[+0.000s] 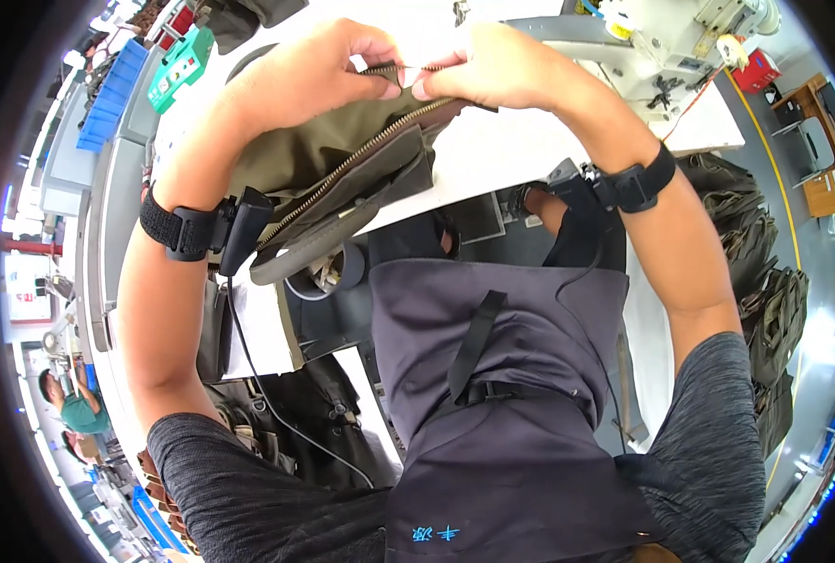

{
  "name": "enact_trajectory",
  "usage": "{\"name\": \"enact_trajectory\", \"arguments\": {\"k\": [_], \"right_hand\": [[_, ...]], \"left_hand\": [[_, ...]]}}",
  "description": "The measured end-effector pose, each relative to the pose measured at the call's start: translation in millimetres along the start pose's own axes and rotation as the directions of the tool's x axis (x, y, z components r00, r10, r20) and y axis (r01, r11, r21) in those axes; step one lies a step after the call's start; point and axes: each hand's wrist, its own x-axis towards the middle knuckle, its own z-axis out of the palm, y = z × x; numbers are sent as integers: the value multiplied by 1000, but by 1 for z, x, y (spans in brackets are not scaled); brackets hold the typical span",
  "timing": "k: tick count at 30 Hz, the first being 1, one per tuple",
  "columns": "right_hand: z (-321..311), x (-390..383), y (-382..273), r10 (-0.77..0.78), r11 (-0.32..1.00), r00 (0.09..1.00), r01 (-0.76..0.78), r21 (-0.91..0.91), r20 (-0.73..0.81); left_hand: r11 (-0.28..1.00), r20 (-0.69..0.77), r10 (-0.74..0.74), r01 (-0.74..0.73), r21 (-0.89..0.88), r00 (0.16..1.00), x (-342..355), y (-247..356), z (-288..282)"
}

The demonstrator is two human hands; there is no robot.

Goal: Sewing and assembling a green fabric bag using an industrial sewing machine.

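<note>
An olive-green fabric bag (291,150) lies on the white tabletop, a brass-toothed zipper (361,155) running slantwise along its near edge. At the far end of the bag, my left hand (328,75) pinches a short stretch of zipper tape between thumb and fingers. Just to its right, my right hand (497,70) pinches another toothed stretch of zipper tape. The two sets of fingertips are close together with a small gap between them. Glare washes out the table around the fingertips, so fine detail there cannot be made out.
A sewing machine (708,28) stands at the far right of the table. A green box (181,70) and a blue crate (114,94) are at the far left. Olive fabric pieces (765,300) are piled on the right. Below the table edge is a grey bin (347,267).
</note>
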Motion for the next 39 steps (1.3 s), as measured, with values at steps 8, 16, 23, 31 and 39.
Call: {"name": "enact_trajectory", "arguments": {"k": [8, 16, 23, 31, 39], "right_hand": [[2, -1, -1, -84, 995, 993, 78, -70, -83], [-9, -7, -9, 57, 998, 998, -57, -8, 39], [11, 7, 13, -104, 987, 989, 90, -131, -107], [11, 1, 8, -288, 957, 944, 277, -87, -160], [26, 9, 26, -163, 986, 973, 166, 9, -165]], "left_hand": [[980, -24, -190, 187, -71, 982, 2, -7, 14], [961, 53, -150, 158, -227, 987, 4, -26, 12], [941, 71, -337, 339, -18, 939, 12, -20, 13], [919, 24, -280, 275, -282, 960, 5, -22, 23], [892, 35, -380, 377, -249, 924, 5, -24, 21]]}}
